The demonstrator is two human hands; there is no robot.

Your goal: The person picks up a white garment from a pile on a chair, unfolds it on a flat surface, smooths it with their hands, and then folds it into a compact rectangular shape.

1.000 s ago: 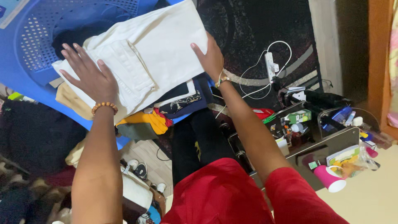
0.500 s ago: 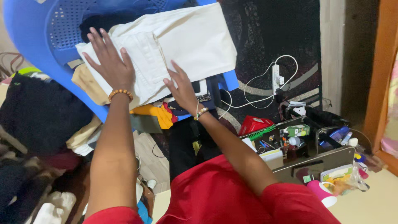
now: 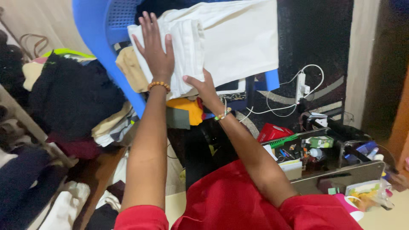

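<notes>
Both hands closer on white trousers [image 3: 230,38].

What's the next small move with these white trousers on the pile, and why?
Probably slide the right hand further under the near edge of the folded white trousers while the left hand presses flat on top. The trousers lie on a stack of clothes on the blue chair, and only the right fingers reach under the fold, so the grip looks partial.
</notes>
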